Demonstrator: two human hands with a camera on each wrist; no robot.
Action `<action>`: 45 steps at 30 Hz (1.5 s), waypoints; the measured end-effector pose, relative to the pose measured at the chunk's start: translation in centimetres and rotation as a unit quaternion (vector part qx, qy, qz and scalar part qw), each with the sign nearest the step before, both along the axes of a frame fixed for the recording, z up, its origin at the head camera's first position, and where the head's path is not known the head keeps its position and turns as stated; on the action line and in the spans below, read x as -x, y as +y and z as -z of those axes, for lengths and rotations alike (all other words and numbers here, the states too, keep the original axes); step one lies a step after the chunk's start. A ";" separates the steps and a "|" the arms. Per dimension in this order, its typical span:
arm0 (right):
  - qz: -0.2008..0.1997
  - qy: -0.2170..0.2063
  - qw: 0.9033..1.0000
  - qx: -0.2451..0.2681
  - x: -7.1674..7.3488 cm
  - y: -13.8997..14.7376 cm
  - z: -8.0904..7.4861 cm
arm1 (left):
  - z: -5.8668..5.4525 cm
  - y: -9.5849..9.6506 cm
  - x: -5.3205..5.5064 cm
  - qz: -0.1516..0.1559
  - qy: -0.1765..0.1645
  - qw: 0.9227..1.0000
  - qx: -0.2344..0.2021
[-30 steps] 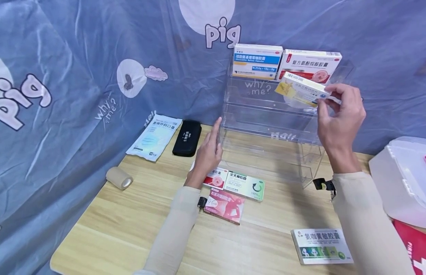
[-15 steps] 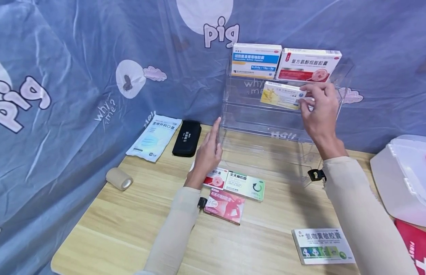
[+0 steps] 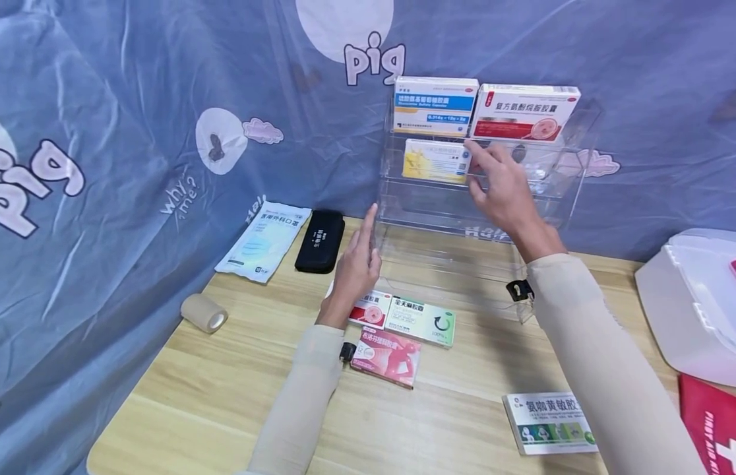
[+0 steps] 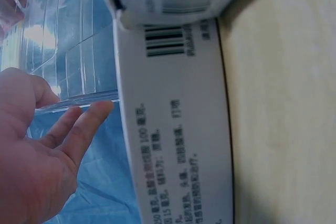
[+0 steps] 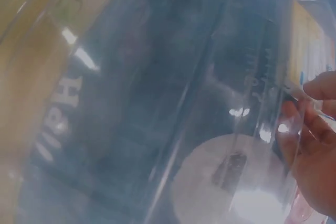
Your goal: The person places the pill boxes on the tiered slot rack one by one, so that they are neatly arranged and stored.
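A clear tiered display stand (image 3: 451, 204) stands at the back of the table. My right hand (image 3: 503, 188) pinches the right end of a yellow-and-white medicine box (image 3: 433, 160), upright at the second tier. In the right wrist view, thumb and fingers meet the edge of that box (image 5: 310, 45). My left hand (image 3: 357, 264) holds the stand's left side panel, its thumb and fingers on either side of the panel edge (image 4: 84, 99). On the top tier, a blue-and-white medicine box (image 3: 436, 105) stands beside a red-and-white one (image 3: 525, 112).
Near my left wrist lie a red-and-white box (image 3: 370, 309), a green-and-white box (image 3: 421, 321) and a pink box (image 3: 387, 357). A white-and-green box (image 3: 549, 422) lies front right. A mask packet (image 3: 264, 241), black case (image 3: 320, 241) and bandage roll (image 3: 203, 313) are left; a white bin (image 3: 694, 310) is right.
My right hand has carried the yellow-and-white box left and slightly down, from in front of the red-and-white box to the second tier's left part. The left hand stays on the stand.
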State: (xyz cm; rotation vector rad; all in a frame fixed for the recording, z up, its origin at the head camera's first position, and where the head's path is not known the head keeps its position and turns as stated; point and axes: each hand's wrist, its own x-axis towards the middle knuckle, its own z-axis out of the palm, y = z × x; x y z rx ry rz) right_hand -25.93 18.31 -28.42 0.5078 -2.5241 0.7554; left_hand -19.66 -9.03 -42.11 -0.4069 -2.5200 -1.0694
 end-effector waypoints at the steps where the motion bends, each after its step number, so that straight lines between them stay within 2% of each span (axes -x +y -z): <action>1: -0.004 -0.006 1.000 -0.005 0.0 -0.2 0.0 | 0.0 0.0 0.0 0.000 0.000 1.000 0.000; 9: -0.031 -0.064 0.995 -0.064 0.1 -1.9 -0.8 | 0.0 -0.1 0.0 -0.002 0.002 1.000 0.004; 25: -0.016 -0.095 0.991 -0.098 -0.6 -2.4 -0.5 | 0.1 0.0 0.1 -0.011 -0.013 1.000 0.004; 28: -0.011 -0.096 0.992 -0.085 -1.2 -2.3 -0.3 | 0.1 0.0 0.1 -0.014 -0.018 1.000 0.003; 35: -0.008 -0.073 0.997 -0.003 -3.3 -1.4 0.9 | 0.1 0.1 0.1 -0.011 -0.021 1.000 -0.001; 41: -0.025 -0.050 0.998 0.000 -5.2 -1.0 2.2 | 0.1 0.1 0.2 -0.008 -0.022 1.000 -0.001; 45: -0.048 -0.066 0.996 -0.017 -6.6 -1.0 2.8 | 0.1 0.1 0.2 -0.012 -0.022 1.000 -0.002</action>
